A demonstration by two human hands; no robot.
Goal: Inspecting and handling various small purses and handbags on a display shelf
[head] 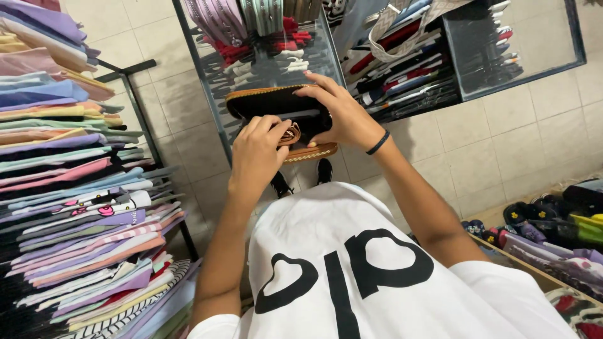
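Black zip wallet (279,116) lies open between two hands above a glass shelf (326,50)

Left hand (257,154) pinches the tan inner flap (290,134), fingers closed on it; right hand (342,116) wraps the wallet's far side, grip closed around it; zip already undone, inside exposed, nothing taken out; stacked folded shirts (69,188) stand at left.

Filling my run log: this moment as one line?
left hand: grip on zip pull | right hand: holds open black wallet | stacked clothes beside

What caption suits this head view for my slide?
Both hands, left hand and right hand, hold open a black zip-around wallet beside stacked folded clothes.
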